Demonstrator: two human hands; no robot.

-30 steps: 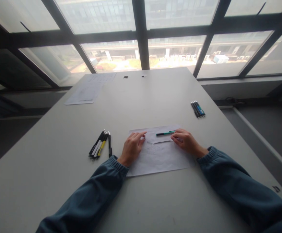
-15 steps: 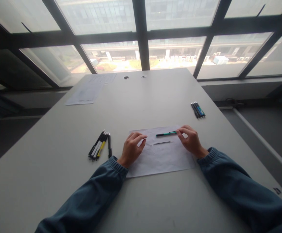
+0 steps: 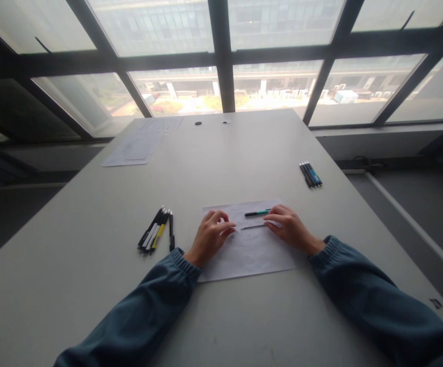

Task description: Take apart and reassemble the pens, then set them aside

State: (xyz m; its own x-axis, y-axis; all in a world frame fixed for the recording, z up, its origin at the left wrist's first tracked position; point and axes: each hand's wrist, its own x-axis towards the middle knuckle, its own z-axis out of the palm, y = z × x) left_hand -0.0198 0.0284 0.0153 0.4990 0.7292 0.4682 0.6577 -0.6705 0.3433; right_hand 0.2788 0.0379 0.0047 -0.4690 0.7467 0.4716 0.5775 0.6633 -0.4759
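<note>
My right hand (image 3: 289, 228) has its thumb and fingers closed at the right end of a thin dark pen refill (image 3: 252, 227), which lies over a white sheet of paper (image 3: 252, 260). Just behind the refill rests a pen with a green and black barrel (image 3: 257, 213); its right end is hidden behind my right fingers. My left hand (image 3: 212, 235) is on the left half of the sheet, thumb and forefinger pinched near the refill's left tip. Whatever sits between those fingertips is too small to make out.
Left of the sheet lie several black, white and yellow pens (image 3: 153, 232), with one black pen (image 3: 171, 230) beside them. Several dark and blue pens (image 3: 310, 175) lie near the table's right edge. Papers (image 3: 133, 145) rest at the far left, before the windows.
My right hand has left the green pen's end and come left and nearer, onto the refill. My left hand has shifted slightly right, its fingertips now over a tiny piece on the sheet.
</note>
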